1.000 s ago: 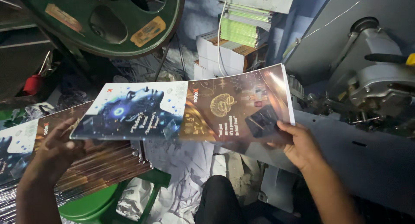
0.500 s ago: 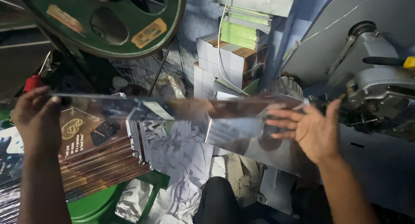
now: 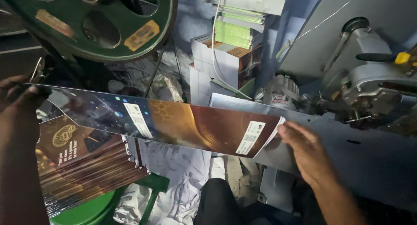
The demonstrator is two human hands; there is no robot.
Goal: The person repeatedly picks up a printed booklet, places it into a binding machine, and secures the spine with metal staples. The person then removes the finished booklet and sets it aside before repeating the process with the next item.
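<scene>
Glossy cover (image 3: 173, 123) now flipped, right hand (image 3: 310, 153) lower.

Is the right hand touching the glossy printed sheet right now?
Touching. The head view shows the right hand with its fingertips on the right end of the glossy printed sheet, with no gap visible between them.

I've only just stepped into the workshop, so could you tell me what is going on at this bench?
A person holds a long glossy printed sheet stretched out flat between both hands: the left hand grips its left end, and the right hand touches the right end with open fingers. Below the left hand, a stack of similar printed covers rests on a green stool. A large green wheel hangs above, and a grey machine stands to the right.
</scene>
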